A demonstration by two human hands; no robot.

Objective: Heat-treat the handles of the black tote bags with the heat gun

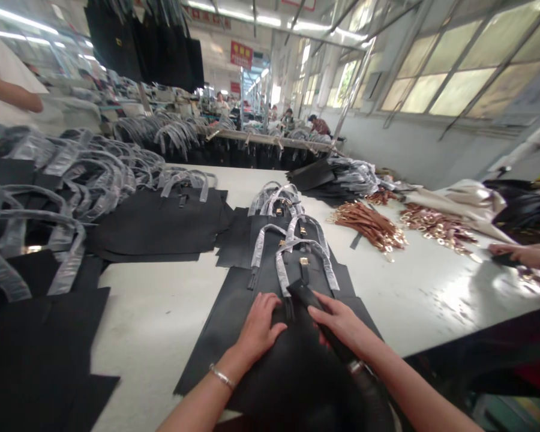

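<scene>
My left hand (260,330) lies on a black bag panel (297,366), fingers spread beside the base of a plastic-wrapped handle (279,273). My right hand (339,324) is closed around a black hose nozzle (303,297), its flat tip over the panel just below the handles. A metal clamp (354,366) joins the nozzle to a dark hose, which runs down toward my body and blurs. A gold-coloured clasp (304,261) on a short black tab sits between the handles. More black panels with wrapped handles (274,198) overlap beyond it.
Stacks of black panels with wrapped handles (162,222) lie to the left on the white table (139,312). Brown straps with gold-coloured hardware (369,225) lie to the right. A co-worker's hand (522,255) is at the right edge. Black bags (148,48) hang overhead.
</scene>
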